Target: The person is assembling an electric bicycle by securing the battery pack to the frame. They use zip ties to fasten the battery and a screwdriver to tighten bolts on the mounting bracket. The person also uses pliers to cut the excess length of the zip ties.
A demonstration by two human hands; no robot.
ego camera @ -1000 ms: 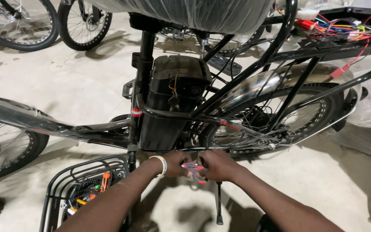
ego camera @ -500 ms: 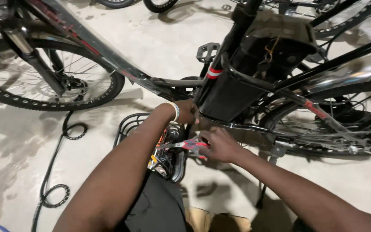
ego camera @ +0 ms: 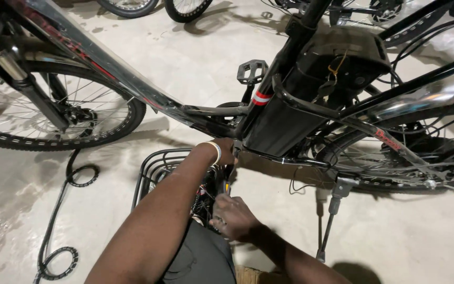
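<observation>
A black electric bicycle [ego camera: 311, 79] stands across the view, with a boxy black battery case [ego camera: 290, 118] on its frame. My left hand [ego camera: 226, 151], a white band on its wrist, presses against the frame just below that case, with its fingers hidden. My right hand [ego camera: 232, 215] is lower, curled over the black wire basket [ego camera: 151, 168] on the floor. A thin dark tool with a yellow mark [ego camera: 227, 181] runs between the two hands. I cannot tell which hand holds it.
The bike's kickstand [ego camera: 329, 221] rests on the concrete floor at right. A pedal [ego camera: 252, 69] sticks out behind the frame. The front wheel [ego camera: 43, 113] is at left, the rear wheel [ego camera: 395, 163] at right. A black chain [ego camera: 59, 210] lies on the floor. More wheels [ego camera: 185, 10] stand at the top.
My view has shifted left and down along the bike. My right hand dropped from beside the left hand toward the basket. The pink-handled tool it held is out of sight.
</observation>
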